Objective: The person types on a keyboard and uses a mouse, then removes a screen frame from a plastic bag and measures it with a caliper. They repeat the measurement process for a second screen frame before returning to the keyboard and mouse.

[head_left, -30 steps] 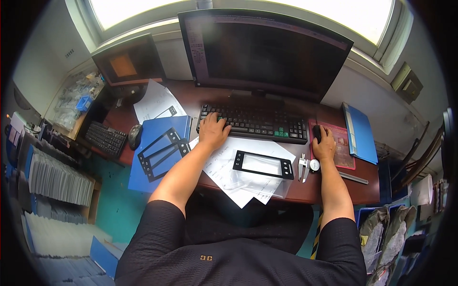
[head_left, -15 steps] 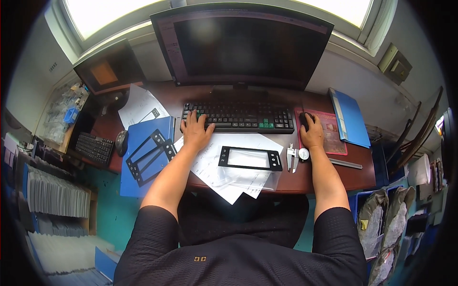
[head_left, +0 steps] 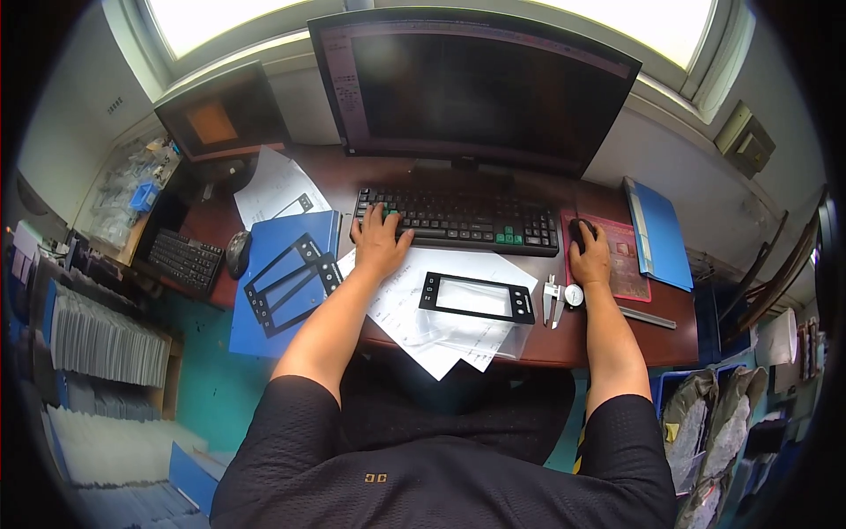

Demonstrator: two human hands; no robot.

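Observation:
My left hand [head_left: 381,247] rests on the left end of a black keyboard [head_left: 449,234], fingers spread over its keys. At the right, my right hand [head_left: 593,261] is curved over a dark computer mouse [head_left: 581,228] on a reddish mouse pad [head_left: 627,256]. Between my forearms, a black rectangular panel with a clear window [head_left: 429,292] lies on white paper sheets [head_left: 392,304] and a clear plastic bag. Beside it, close to my right forearm, is a dial caliper [head_left: 574,294]. Beyond the keyboard stands a large monitor [head_left: 485,97] with a mostly dark screen.
More black frames [head_left: 262,309] lie on a blue folder [head_left: 251,341] near my left forearm. A second monitor [head_left: 225,115], keyboard [head_left: 183,258] and mouse [head_left: 238,254] stand at the left. Another blue folder [head_left: 659,234] and a metal ruler [head_left: 650,318] lie at the right.
The whole view has shifted and tilted slightly, so the desk items appear farther right. My hands stay on the keyboard and the mouse.

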